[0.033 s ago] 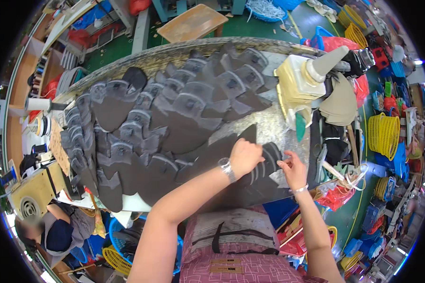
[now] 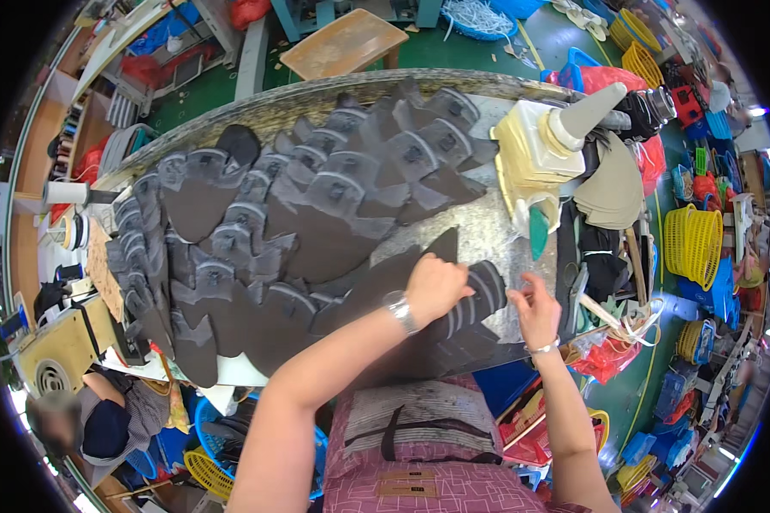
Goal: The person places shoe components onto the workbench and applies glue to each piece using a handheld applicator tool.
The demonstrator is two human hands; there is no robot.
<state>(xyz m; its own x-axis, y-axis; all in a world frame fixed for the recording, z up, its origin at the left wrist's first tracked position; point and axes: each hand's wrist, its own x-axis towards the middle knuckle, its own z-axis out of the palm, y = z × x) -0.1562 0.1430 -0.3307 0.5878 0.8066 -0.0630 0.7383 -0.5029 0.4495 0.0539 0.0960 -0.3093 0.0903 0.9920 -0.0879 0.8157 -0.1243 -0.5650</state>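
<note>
Dark grey cut pieces (image 2: 376,299), flat and sheet-like with pale curved bands, overlap across the worktable. My left hand (image 2: 436,289), a watch on its wrist, rests on the nearest overlapping pieces. Its fingers are curled closed at the edge of a banded dark grey piece (image 2: 484,286); the fingertips are partly hidden. Just right of that piece, above the bare mottled tabletop (image 2: 511,265), hovers my right hand (image 2: 536,315). Its fingers are bent and apart, with nothing visible between them.
A cream glue-pot-like container (image 2: 535,150) with a grey cone on top stands at the table's back right. Beside it lie a stack of beige rounded sheets (image 2: 612,184) and white strips (image 2: 629,316). Another person (image 2: 103,419) sits at the lower left, near a cream machine (image 2: 56,350).
The whole view has shifted slightly. My right hand now sits a little farther from the banded pieces, its fingertips more apart. My left hand keeps its place on the pieces.
</note>
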